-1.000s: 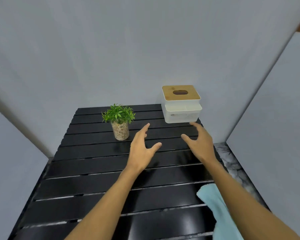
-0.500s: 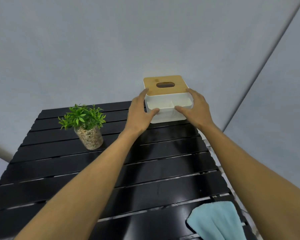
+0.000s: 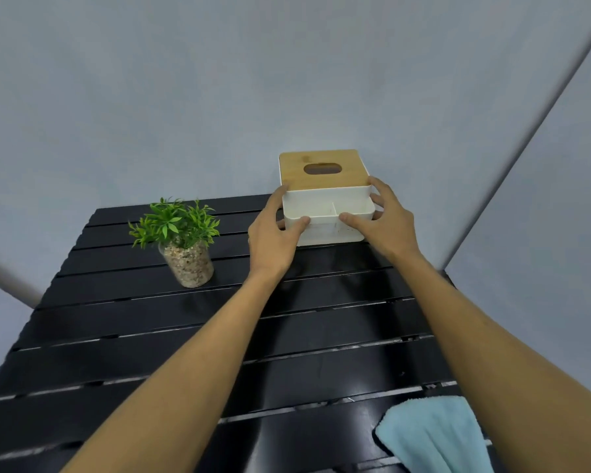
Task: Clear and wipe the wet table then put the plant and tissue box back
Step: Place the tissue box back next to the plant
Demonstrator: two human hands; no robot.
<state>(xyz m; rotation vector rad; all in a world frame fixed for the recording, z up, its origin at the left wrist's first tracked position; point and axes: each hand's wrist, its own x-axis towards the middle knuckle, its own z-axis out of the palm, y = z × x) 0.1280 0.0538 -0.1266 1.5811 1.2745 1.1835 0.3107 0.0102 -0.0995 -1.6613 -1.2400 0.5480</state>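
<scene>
Step in hand: clearing the table, judged from both hands closed on the tissue box (image 3: 325, 199) at upper centre-right of the frame.
Left hand (image 3: 270, 233): wrapped round the box's left side, thumb hooked over the front tray rim, fingers hidden behind the wall.
Right hand (image 3: 386, 221): mirrored on the right side, thumb on the front rim, fingers curled round the corner.
Box position: at the far edge of the table (image 3: 321, 336), close to the grey wall; whether resting or just lifted, cannot tell.
Doing it well: squeeze evenly from both sides, lift straight up and keep level so the lid stays seated; likely wiser to grip the walls rather than the thin tray rim; carry away from the plant (image 3: 181, 240).
Box material: smooth white plastic body with rounded corners, flat pale wood lid with an oval slot, divided open tray in front.
Plant: left of the box, well apart from the left hand; clear round glass filled with pale gravel, stiff green leaves, probably artificial and top-light.
Table surface: glossy black slats with thin gaps between; sheen may mean wetness, so possibly slippery.
Cloth (image 3: 434, 435): soft light-blue fabric, crumpled at lower right, untouched.
</scene>
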